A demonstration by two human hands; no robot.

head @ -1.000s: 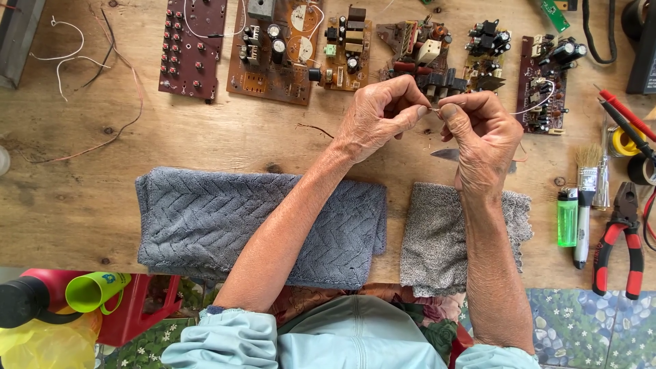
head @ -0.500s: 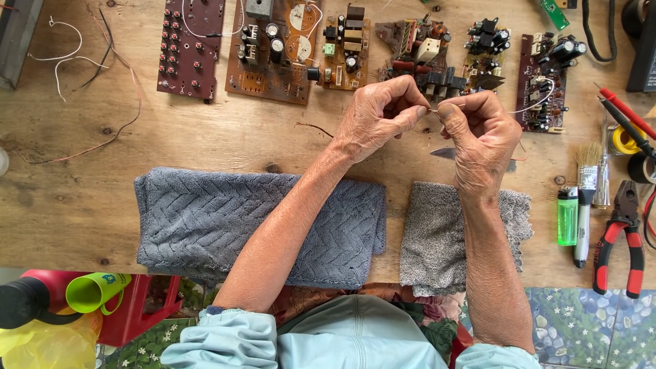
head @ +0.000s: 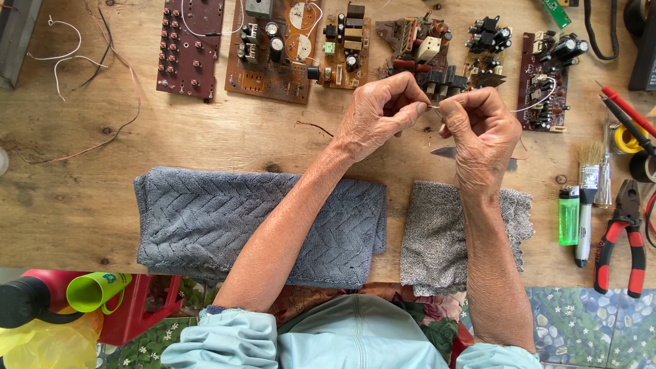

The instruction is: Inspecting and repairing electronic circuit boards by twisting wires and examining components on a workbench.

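A thin wire [head: 432, 106] is pinched between both hands, upper centre of the frame, held above the tabletop [head: 205, 143]. Left hand [head: 379, 116]: fingers closed, thumb and forefinger tips gripping the wire's left end. Right hand [head: 478, 130]: fingers closed, pinched on the wire's right end. The fingertips of the two hands are nearly touching; only a very short piece of wire is seen between them.

A small metal blade [head: 444, 152] is partly seen just below the right hand; whether it is held cannot be told.

Circuit boards are laid in a row along the top edge: a dark red board [head: 188, 48] at upper left, a brown board [head: 273, 51] beside it, more boards behind the hands.

A large grey towel [head: 205, 219] is spread at centre left under the left forearm; a smaller grey cloth [head: 434, 239] lies under the right forearm.

Right edge: green lighter [head: 568, 216], a pen [head: 583, 225], red-handled pliers [head: 620, 239], a small brush [head: 593, 160]. Loose wires [head: 75, 61] are strewn at upper left.
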